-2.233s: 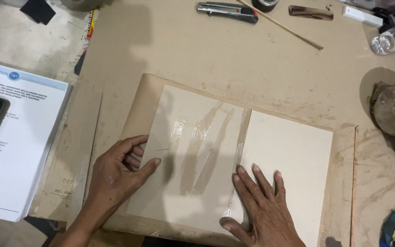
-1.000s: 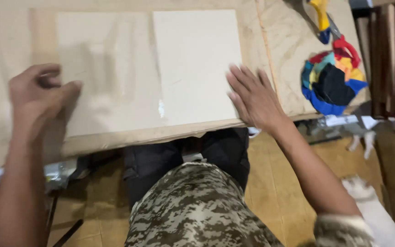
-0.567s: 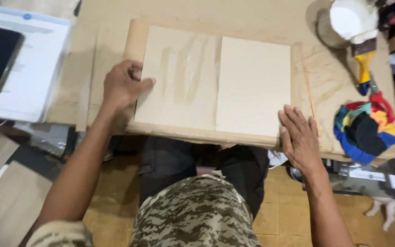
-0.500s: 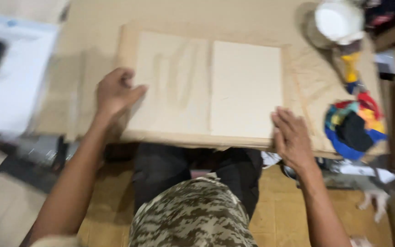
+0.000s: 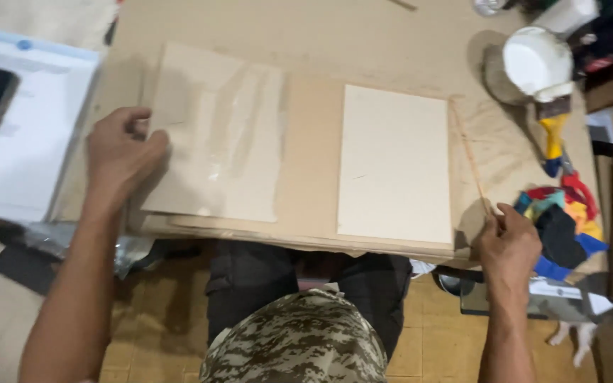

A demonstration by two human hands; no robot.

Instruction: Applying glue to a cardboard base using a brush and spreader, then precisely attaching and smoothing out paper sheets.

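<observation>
On the table point(image 5: 363, 42), a glossy sheet point(image 5: 218, 142) lies left of a plain board point(image 5: 395, 163), both on a larger board point(image 5: 312, 156). A thin stick point(image 5: 471, 159) lies right, a brush point(image 5: 553, 138) farther right.

So the whole setup sits on a tan plywood worktable point(image 5: 363, 42), kind of scuffed up. Dead centre there's a big flat brown cardboard sheet point(image 5: 311, 163) lying on it. At about 9 o'clock there's a white printed paper sheet point(image 5: 37, 135) with a black phone-like slab at its left edge. Up around 2 o'clock sits a round white tub point(image 5: 537, 62), with a yellow-handled brush point(image 5: 553, 135) just below it, and at 4 o'clock a multicoloured fabric bundle point(image 5: 562, 223) near the table edge.
</observation>
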